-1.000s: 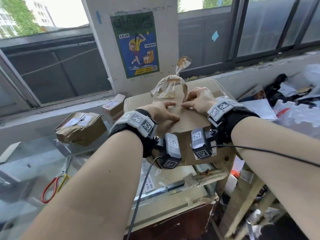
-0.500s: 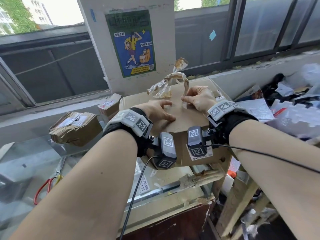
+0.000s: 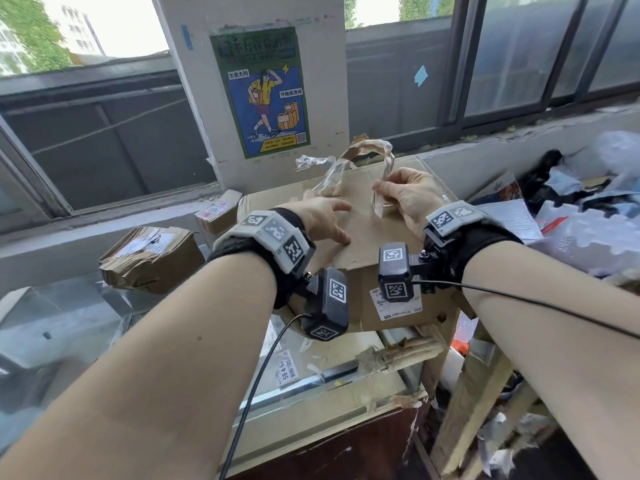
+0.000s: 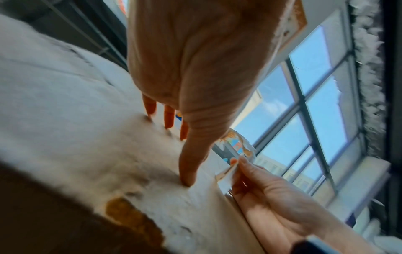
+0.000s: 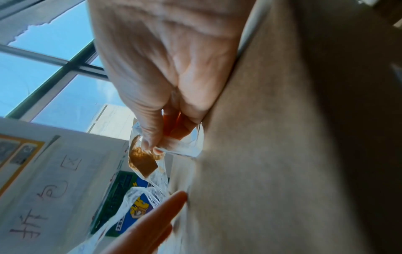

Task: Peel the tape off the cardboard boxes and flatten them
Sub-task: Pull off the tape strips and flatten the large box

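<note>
A brown cardboard box (image 3: 367, 237) stands on the counter in front of me, a white label on its near side. My left hand (image 3: 323, 218) lies spread on the box top, fingers and thumb pressing the cardboard (image 4: 130, 154). My right hand (image 3: 401, 197) pinches a strip of clear tape (image 3: 381, 188) between thumb and forefinger. The crumpled tape loops up and back over the box, scraps of brown paper stuck to it (image 5: 142, 162). In the right wrist view the strip still meets the cardboard beside my fingers.
A squashed taped box (image 3: 152, 258) and a small box (image 3: 218, 213) lie on the glass counter (image 3: 69, 317) to the left. Plastic wrapping and paper rubbish (image 3: 571, 216) are heaped on the right. A wall with a poster (image 3: 261, 91) and windows stands behind.
My right hand has lifted and pulled the tape up off the box top; the loose tape now loops higher and further back. My left hand has stayed pressing the cardboard.
</note>
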Demonstrator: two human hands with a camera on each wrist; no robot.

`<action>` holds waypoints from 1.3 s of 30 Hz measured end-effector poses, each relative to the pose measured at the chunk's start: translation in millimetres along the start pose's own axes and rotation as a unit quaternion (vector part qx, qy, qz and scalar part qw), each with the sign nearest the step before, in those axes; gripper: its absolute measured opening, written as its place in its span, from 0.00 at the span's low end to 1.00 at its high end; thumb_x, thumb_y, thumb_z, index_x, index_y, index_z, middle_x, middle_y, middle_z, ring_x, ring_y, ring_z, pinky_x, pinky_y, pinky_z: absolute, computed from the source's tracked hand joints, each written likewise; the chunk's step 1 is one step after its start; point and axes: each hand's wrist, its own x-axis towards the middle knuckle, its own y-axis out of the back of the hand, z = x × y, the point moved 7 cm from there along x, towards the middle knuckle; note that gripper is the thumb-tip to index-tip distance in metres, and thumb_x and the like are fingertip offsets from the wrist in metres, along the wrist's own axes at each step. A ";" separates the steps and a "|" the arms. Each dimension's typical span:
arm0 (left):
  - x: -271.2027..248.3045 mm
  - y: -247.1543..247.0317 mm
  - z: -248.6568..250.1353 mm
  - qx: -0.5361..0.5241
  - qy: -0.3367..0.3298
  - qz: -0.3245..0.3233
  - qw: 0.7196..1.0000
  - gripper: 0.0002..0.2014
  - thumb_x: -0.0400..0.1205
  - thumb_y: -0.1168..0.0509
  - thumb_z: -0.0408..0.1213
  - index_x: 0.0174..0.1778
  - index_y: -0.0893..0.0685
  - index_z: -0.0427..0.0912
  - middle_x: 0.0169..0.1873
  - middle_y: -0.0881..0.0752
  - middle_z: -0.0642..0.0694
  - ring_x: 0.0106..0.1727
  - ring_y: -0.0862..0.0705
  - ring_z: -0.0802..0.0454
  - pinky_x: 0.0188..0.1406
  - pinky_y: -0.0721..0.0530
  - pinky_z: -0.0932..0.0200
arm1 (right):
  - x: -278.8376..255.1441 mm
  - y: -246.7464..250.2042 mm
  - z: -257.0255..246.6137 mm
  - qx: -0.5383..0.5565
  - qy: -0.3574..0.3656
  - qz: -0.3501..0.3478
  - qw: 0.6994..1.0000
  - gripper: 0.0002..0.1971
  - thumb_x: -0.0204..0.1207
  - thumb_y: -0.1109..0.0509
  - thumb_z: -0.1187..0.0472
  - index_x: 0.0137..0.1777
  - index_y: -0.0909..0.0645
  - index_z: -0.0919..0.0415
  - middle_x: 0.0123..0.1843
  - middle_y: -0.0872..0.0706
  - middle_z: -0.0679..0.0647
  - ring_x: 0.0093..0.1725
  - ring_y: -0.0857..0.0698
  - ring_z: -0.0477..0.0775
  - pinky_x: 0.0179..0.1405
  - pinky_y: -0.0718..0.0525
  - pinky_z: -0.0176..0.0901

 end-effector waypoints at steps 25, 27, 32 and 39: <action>5.8 -6.1 3.6 0.007 -0.023 -0.031 0.999 0.56 0.72 0.27 0.60 0.84 0.61 0.60 0.85 0.51 0.46 0.85 0.50 0.45 0.83 0.45 0.41 | -7.3 -21.4 -14.5 -0.530 0.083 -0.116 0.836 0.27 0.72 0.27 0.43 0.71 0.23 0.48 0.68 0.31 0.58 0.71 0.36 0.60 0.75 0.36 0.52; 6.2 -6.1 2.8 -0.001 -0.027 -0.031 0.999 0.56 0.72 0.26 0.59 0.83 0.62 0.61 0.85 0.51 0.45 0.85 0.49 0.45 0.82 0.45 0.41 | -3.9 -20.1 -13.9 -0.519 0.073 -0.112 0.845 0.21 0.73 0.27 0.46 0.66 0.19 0.47 0.67 0.28 0.59 0.70 0.32 0.61 0.74 0.33 0.52; 4.3 -8.1 3.5 0.033 -0.016 -0.049 0.998 0.52 0.72 0.30 0.63 0.83 0.59 0.63 0.85 0.57 0.46 0.86 0.53 0.44 0.83 0.49 0.40 | 0.3 -14.9 -14.2 -0.411 0.053 -0.099 0.904 0.03 0.74 0.25 0.55 0.46 0.13 0.52 0.50 0.11 0.55 0.53 0.15 0.53 0.54 0.20 0.40; -0.8 -11.3 7.6 0.073 -0.013 -0.069 0.995 0.45 0.76 0.35 0.65 0.84 0.52 0.62 0.85 0.61 0.46 0.85 0.54 0.39 0.81 0.49 0.40 | 1.9 -4.1 -10.4 -0.327 0.029 -0.054 0.943 0.02 0.75 0.26 0.61 0.44 0.15 0.59 0.38 0.16 0.51 0.38 0.20 0.47 0.34 0.22 0.32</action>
